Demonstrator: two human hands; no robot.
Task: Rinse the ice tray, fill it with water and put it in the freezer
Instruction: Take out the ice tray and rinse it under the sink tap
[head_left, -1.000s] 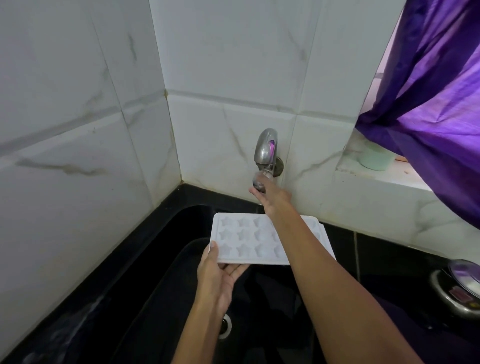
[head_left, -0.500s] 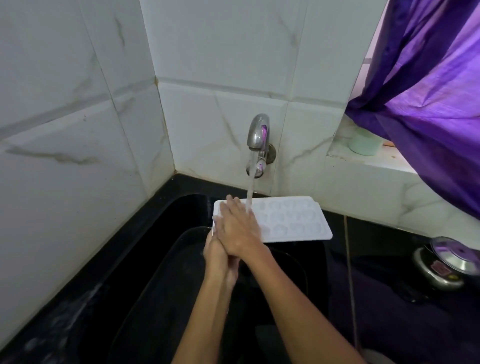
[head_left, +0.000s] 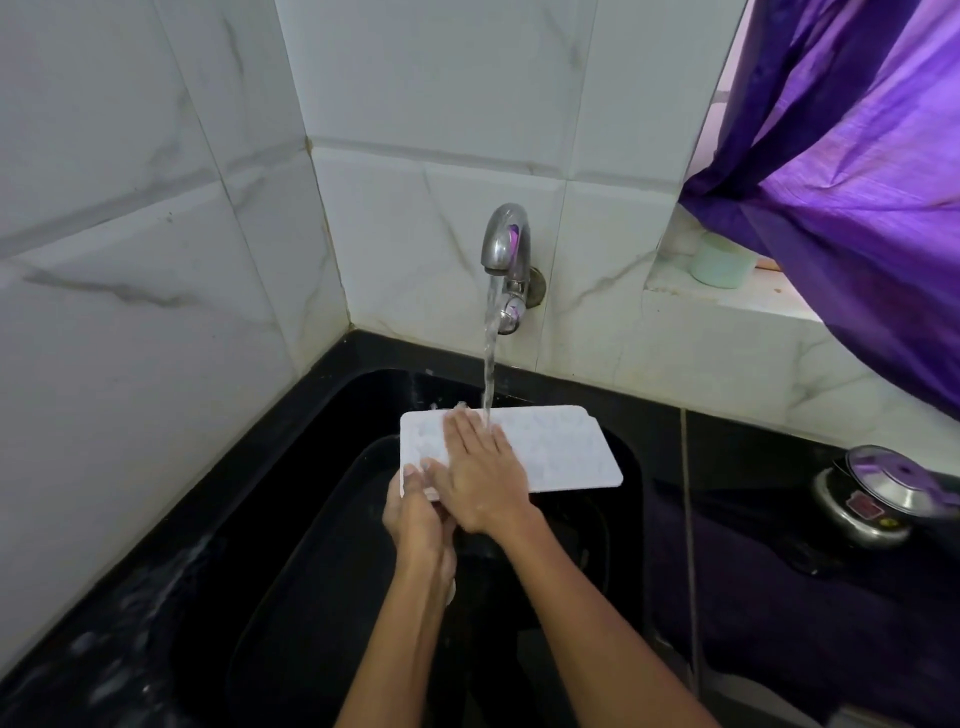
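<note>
While water (head_left: 489, 364) runs from the tap (head_left: 505, 244) at the sink's back edge, the white ice tray (head_left: 561, 452) sits above the black sink (head_left: 628, 467). Left hand (head_left: 415, 512) grips its near-left corner; right hand (head_left: 480, 470) lies flat on top, fingers straight.

soft daylight from right | dim black sink (head_left: 631, 467) | edges warped, blurred
</note>
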